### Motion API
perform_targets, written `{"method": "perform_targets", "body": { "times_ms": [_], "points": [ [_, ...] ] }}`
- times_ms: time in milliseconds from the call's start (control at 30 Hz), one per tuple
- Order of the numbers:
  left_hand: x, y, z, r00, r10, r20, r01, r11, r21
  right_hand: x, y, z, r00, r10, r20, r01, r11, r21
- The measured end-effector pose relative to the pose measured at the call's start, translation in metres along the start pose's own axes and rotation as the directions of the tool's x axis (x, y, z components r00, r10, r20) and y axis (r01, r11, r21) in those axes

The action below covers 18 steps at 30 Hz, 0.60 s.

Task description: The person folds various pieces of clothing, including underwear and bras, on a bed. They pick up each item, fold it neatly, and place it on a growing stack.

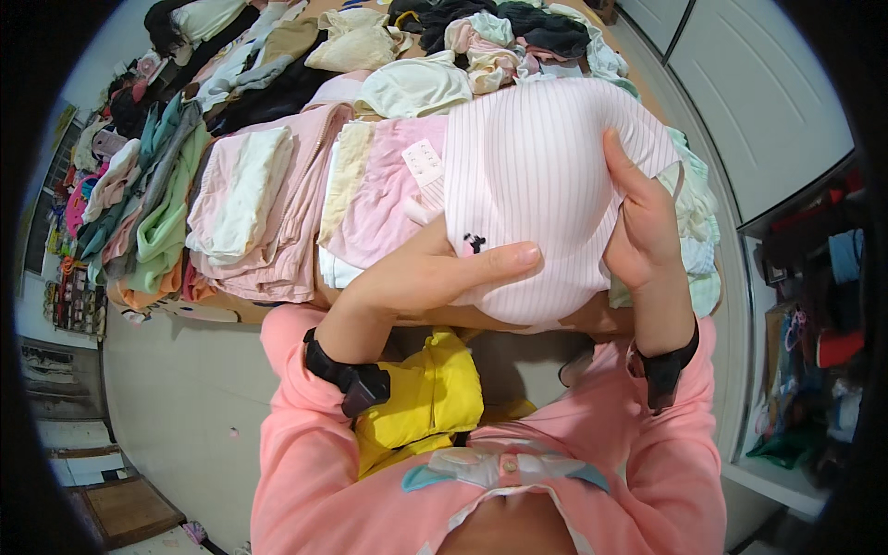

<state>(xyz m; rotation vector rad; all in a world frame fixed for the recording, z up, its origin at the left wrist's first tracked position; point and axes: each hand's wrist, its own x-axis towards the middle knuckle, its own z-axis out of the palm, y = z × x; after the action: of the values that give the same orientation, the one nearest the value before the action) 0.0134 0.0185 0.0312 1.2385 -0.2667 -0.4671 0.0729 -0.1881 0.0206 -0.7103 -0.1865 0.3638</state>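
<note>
A pink-and-white striped bra (541, 180) with moulded cups is held up over the near edge of the low surface. My left hand (444, 267) grips its lower left part, thumb on top beside a small dark motif, the fingers hidden underneath. Around the bra's right side my right hand (642, 215) is closed, thumb on the cloth. A hook-and-eye strip (423, 163) lies to the left of the cups, over a folded pink cloth (395, 187). Further left rests a folded white and pink garment (243, 194) on a pink zipped one (305, 229).
Piled clothes (485, 41) cover the far side, with a white bra cup (416, 87) among them. Green and grey garments (166, 222) are stacked at left. A yellow garment (430, 395) lies below the near edge. Open shelves (798, 347) stand at right.
</note>
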Motion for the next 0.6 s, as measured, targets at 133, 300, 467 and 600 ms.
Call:
{"method": "perform_targets", "body": {
  "times_ms": [133, 300, 467, 600],
  "points": [
    [0.009, -0.011, -0.003, 0.996, -0.093, -0.014, 0.087, 0.967, -0.239, 0.002, 0.003, 0.003, 0.988, -0.092, -0.127, 0.067, 0.980, -0.185],
    [0.016, -0.017, -0.012, 0.987, -0.079, -0.141, 0.007, 0.892, -0.452, 0.001, -0.006, 0.003, 0.995, -0.006, -0.100, -0.021, 0.964, -0.267],
    [0.020, -0.006, -0.029, 0.929, 0.130, -0.347, -0.262, 0.892, -0.368, -0.005, -0.012, 0.005, 0.965, 0.131, 0.228, 0.112, 0.580, -0.807],
    [0.007, 0.017, -0.044, 0.802, 0.333, -0.495, -0.453, 0.880, -0.142, -0.009, -0.009, 0.007, 0.937, 0.217, 0.273, 0.102, 0.580, -0.809]
  ]
}}
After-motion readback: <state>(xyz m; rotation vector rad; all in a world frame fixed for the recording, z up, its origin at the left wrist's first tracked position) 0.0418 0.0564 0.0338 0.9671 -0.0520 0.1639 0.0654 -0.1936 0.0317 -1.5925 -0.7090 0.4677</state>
